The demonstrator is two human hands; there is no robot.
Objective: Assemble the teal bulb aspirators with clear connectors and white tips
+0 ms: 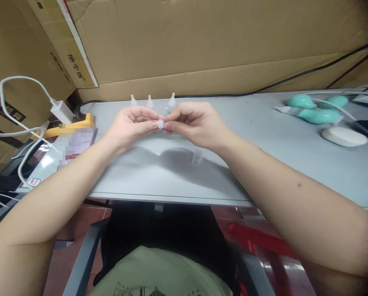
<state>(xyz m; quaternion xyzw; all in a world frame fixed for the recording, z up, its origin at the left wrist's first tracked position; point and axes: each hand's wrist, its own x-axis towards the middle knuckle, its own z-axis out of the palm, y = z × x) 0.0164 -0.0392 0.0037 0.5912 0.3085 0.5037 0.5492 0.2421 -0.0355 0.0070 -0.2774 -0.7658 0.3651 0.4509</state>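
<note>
Between the fingertips of both hands, above the grey desk, is a small whitish translucent plastic piece. My left hand pinches it from the left with thumb and forefinger. From the other side my right hand grips it the same way. Behind the hands stand three translucent pointed nozzle tips, a left one, a middle one and a right one. Something greenish shows partly behind my right fingers. A clear plastic cap-like piece lies on the desk below my right hand.
Several teal bulb-shaped things lie at the right, near a white rounded case and a dark device at the edge. At the left are a white charger, a yellow power strip and looping white cables. Cardboard walls the back.
</note>
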